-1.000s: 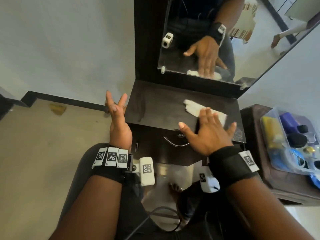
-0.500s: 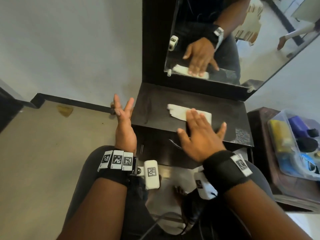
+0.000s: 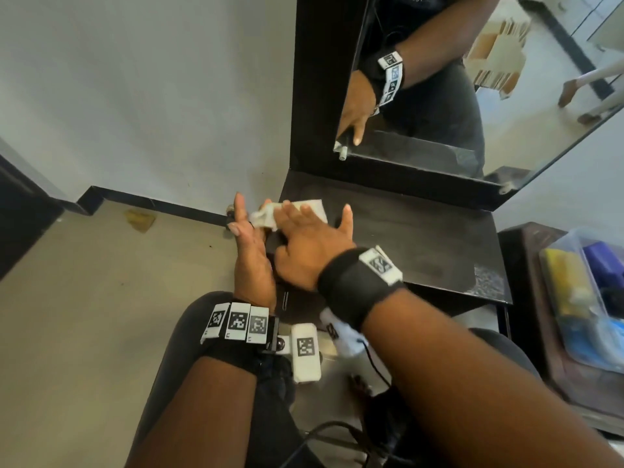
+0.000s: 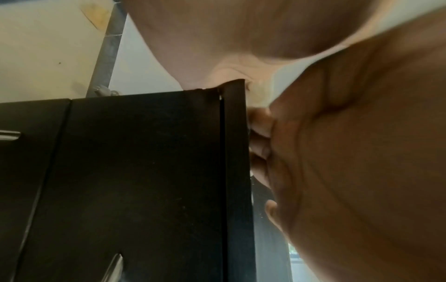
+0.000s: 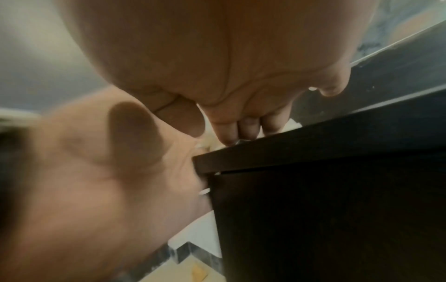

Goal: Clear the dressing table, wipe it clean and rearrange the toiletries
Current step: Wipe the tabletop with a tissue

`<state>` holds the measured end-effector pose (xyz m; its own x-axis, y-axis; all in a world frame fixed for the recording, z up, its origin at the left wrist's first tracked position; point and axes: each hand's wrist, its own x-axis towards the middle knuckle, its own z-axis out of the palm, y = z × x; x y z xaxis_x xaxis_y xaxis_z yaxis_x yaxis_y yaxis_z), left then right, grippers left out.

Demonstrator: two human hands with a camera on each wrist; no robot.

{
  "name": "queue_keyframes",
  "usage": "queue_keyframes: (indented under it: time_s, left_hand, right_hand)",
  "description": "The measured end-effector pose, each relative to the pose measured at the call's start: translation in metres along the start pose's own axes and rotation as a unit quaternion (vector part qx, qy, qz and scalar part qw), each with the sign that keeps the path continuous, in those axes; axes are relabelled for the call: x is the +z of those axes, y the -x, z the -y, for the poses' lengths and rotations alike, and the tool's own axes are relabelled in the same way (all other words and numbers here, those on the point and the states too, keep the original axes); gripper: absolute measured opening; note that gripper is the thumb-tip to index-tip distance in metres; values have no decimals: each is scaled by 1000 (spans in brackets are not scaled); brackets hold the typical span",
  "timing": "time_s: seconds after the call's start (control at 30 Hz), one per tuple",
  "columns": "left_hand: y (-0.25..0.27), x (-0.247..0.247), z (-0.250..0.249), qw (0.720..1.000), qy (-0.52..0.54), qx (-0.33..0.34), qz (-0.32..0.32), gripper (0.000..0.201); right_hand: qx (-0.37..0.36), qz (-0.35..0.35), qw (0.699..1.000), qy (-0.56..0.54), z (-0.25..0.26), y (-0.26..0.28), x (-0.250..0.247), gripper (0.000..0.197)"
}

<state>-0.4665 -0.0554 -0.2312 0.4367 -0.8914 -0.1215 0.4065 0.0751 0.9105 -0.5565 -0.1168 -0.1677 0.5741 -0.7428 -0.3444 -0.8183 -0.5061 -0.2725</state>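
Right hand point(image 3: 312, 248): palm down on the left end of the dressing table top, fingers straight and spread, pressing flat on a white cloth; nothing is curled round it. The thumb points off to the right.
White cloth point(image 3: 270, 214): lies at the table's left edge, partly flat under the right fingers, its crumpled end hanging just over the edge and touching the left hand's fingers.
Left hand point(image 3: 251, 261): held upright beside the table's left edge, palm facing the table side, fingers straight and slightly apart, gripping nothing. In the right wrist view point(image 5: 101, 187) its palm sits right against the table's corner.
Dressing table point(image 3: 422, 238): dark wood, its top bare apart from the cloth and hand; a dusty pale patch shows at the near right corner. The left wrist view shows its dark front panel point(image 4: 135, 181) with a metal handle low down.
Mirror point(image 3: 439, 96): stands at the back of the table and reflects the person's arm and wristband.
Clear plastic box point(image 3: 587, 298): sits on a brown side stand to the right, well apart from the hands, holding toiletries, among them a yellow item point(image 3: 560, 275) and a dark blue bottle point(image 3: 604, 261).
Floor point(image 3: 101, 298): beige, with a black skirting strip along the wall.
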Motion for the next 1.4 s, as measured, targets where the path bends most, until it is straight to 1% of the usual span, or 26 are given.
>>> queue_keyframes:
  time_s: [0.1, 0.13, 0.2, 0.23, 0.33, 0.37, 0.4, 0.43, 0.47, 0.5, 0.53, 0.57, 0.6, 0.67, 0.7, 0.73, 0.77, 0.83, 0.9, 0.93, 0.97, 1.03, 1.13, 1.2, 1.3, 1.4]
  left_hand:
    - [-1, 0, 6, 999, -46, 15, 0, 93]
    - [-2, 1, 8, 999, -47, 20, -2, 90]
    - [-4, 2, 10, 999, -34, 32, -22, 96]
    - [-5, 4, 12, 999, -23, 34, -27, 97]
    - [-8, 4, 17, 998, -12, 40, -46, 80]
    - [-9, 3, 19, 997, -34, 45, -58, 81]
    - [-9, 5, 20, 994, -72, 57, -59, 82]
    - [-7, 8, 20, 988, -124, 70, -66, 77]
    - [-3, 13, 21, 976, -188, 75, -80, 70]
    - [1, 17, 24, 958, -257, 71, -104, 67]
    - [7, 22, 26, 937, -320, 57, -127, 67]
    - [13, 27, 29, 917, -372, 53, -133, 71]
    - [19, 32, 31, 898, -418, 63, -123, 77]
    - [31, 43, 34, 855, -501, 104, -91, 87]
    - [36, 48, 36, 835, -528, 126, -83, 90]
    - [42, 58, 34, 819, -549, 148, -73, 92]
    - [46, 66, 33, 807, -564, 165, -63, 92]
    - [53, 80, 36, 783, -594, 186, -17, 86]
    - [56, 90, 42, 770, -611, 181, 38, 80]
    - [55, 93, 43, 768, -615, 171, 54, 78]
    - [54, 96, 45, 763, -623, 160, 63, 77]
    - [54, 100, 45, 744, -648, 143, 74, 83]
    - [54, 109, 49, 722, -675, 128, 88, 91]
    - [54, 113, 52, 714, -683, 126, 90, 95]
    - [53, 115, 56, 706, -690, 134, 87, 96]
    - [52, 114, 60, 707, -688, 143, 77, 97]
  right_hand:
    - [58, 14, 998, 18, -12, -35, -21, 75]
    - [68, 20, 997, 23, -12, -39, -24, 77]
    - [54, 23, 998, 32, -4, -35, -22, 80]
    - [37, 17, 999, 29, -4, -25, -18, 82]
    - [-19, -4, 1000, -10, -13, 21, 1, 82]
    - [-19, -9, 999, -24, -21, 40, 9, 82]
    - [-3, -16, 999, -38, -32, 59, 16, 81]
    - [22, -24, 998, -50, -42, 77, 21, 82]
    - [58, -34, 996, -60, -55, 93, 25, 83]
    - [99, -43, 992, -67, -68, 106, 26, 83]
    - [141, -52, 986, -74, -82, 115, 25, 83]
    - [182, -64, 978, -82, -96, 122, 23, 82]
    - [220, -77, 969, -86, -111, 126, 21, 81]
    - [280, -101, 951, -85, -135, 127, 15, 80]
    - [294, -107, 946, -82, -142, 125, 15, 81]
    - [293, -110, 947, -78, -144, 123, 16, 84]
    - [274, -110, 953, -70, -139, 119, 18, 87]
    - [204, -117, 970, -63, -121, 117, 29, 88]
    - [145, -140, 976, -80, -106, 123, 41, 78]
    - [133, -145, 977, -86, -103, 128, 45, 76]
    - [136, -142, 977, -87, -105, 135, 46, 78]
    - [176, -128, 973, -82, -115, 150, 46, 88]
    - [271, -139, 948, -94, -142, 164, 41, 95]
    - [304, -147, 935, -104, -157, 162, 35, 95]
    - [299, -153, 935, -116, -169, 153, 30, 96]
    - [250, -148, 950, -118, -164, 147, 30, 97]
